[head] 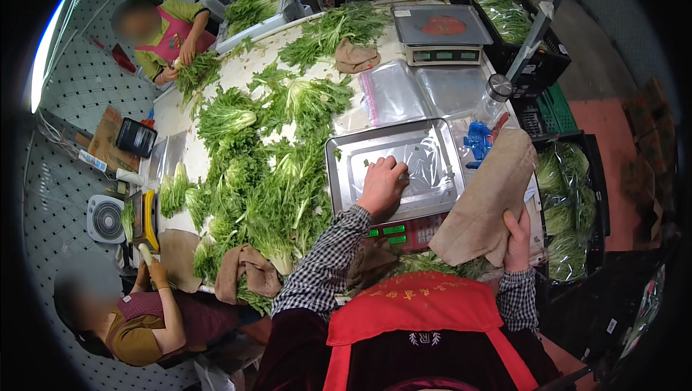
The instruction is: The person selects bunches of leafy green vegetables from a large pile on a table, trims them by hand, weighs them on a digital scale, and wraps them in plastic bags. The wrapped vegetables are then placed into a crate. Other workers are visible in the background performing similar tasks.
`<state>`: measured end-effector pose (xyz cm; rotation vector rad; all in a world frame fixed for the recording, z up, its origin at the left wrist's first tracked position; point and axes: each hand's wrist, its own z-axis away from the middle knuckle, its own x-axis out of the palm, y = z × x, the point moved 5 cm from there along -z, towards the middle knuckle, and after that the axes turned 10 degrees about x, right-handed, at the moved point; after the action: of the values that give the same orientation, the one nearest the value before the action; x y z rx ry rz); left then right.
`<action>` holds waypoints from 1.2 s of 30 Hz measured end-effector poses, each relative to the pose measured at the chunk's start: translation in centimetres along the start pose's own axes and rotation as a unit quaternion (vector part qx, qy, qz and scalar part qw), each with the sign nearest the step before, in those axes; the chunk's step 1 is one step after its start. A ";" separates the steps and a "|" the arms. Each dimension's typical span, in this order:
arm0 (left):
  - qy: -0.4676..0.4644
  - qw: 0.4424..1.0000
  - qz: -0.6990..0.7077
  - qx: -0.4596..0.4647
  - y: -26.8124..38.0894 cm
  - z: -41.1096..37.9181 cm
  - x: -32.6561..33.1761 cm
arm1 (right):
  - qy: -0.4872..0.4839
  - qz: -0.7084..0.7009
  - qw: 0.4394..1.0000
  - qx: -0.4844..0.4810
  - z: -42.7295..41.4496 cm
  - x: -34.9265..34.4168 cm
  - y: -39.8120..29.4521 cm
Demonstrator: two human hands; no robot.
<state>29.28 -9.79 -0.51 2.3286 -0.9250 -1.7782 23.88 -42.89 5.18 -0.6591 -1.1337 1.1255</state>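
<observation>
My left hand rests over a shallow metal tray, its fingers curled down. Clear plastic film lies in the tray beside those fingers, along with a few leaf scraps; whether the fingertips pinch the film is hidden. Under the tray is a weighing scale with green lit digits. To the right, my right hand grips the lower edge of a brown cloth, which hangs spread beside the tray and hides part of the table. Loose frisée-like leafy greens are heaped left of the tray.
Beyond the tray are flat plastic bags, another scale, a lidded bottle and crumpled blue plastic. Crates of bagged greens line the right side. Two people handle greens on the left; another stands at the far end.
</observation>
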 end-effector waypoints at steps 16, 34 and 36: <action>-0.002 0.991 0.122 -0.061 -1.7 -1.5 0.5 | -0.144 0.200 0.968 -0.052 -1.3 5.7 -2.3; 0.121 0.974 0.184 -0.050 2.3 -2.9 -5.0 | -0.186 0.486 0.852 -0.055 -3.6 6.9 -2.0; 0.136 0.979 0.152 -0.007 4.1 -3.3 -6.0 | -0.178 0.481 0.854 -0.088 -3.0 7.4 -2.2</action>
<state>29.64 -11.15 7.38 2.2015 -1.1402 -1.3091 27.54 -36.34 8.78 -1.2742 -1.2437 2.0741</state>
